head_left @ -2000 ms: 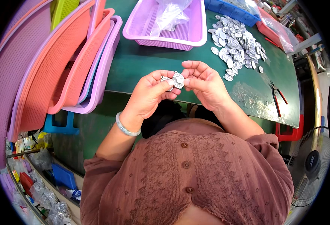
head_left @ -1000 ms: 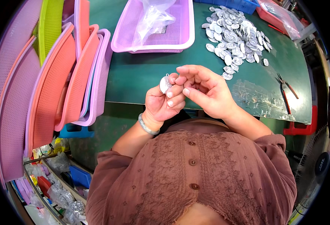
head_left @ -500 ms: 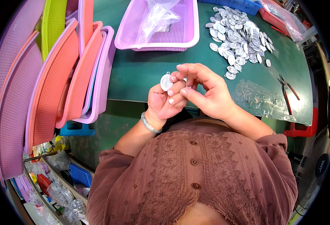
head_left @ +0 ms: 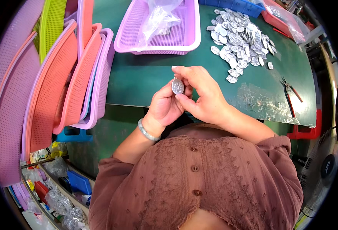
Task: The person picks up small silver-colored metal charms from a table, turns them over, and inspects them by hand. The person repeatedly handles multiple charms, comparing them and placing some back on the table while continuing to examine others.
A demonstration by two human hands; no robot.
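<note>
Your left hand (head_left: 165,107) and right hand (head_left: 203,96) have drawn back from over the tabletop (head_left: 146,80) toward your chest across the two seconds. Two seconds ago both hands pinched the pendant (head_left: 177,86) low between the fingertips, partly hidden. It now stands upright with its oval face fully in view, your right fingertips arched over its top loop. Your head has tilted, so the purple basket (head_left: 157,38) and pendant pile (head_left: 240,38) sit higher in view.

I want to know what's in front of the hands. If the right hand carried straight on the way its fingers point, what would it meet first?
The right hand points up-left, so probably the oval silver pendant pinched with the left hand. Beyond that, the purple basket, though depth is unclear.
</note>
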